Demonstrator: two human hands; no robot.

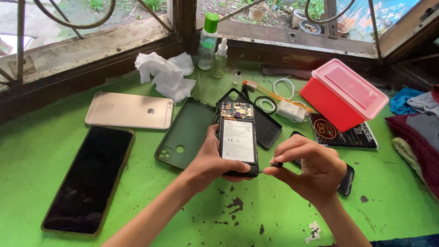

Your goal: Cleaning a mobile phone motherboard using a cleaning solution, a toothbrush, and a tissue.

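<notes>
I see the opened phone [238, 139] lying back up, cover off, white battery and circuit board bared; a small dark tool [275, 164] meets its lower edge.

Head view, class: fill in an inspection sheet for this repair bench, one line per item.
Surface: green table, paint chipped.
Job's things: opened phone, back off, battery and board showing; small dark tool at its lower edge.
Clutter: black phone, gold phone, green case, red box, tissue, two bottles.
Grips: left hand holds the opened phone; right hand pinches the tool.
Cables: white cable by a charger.
Surroundings: window frame, cloths.
</notes>
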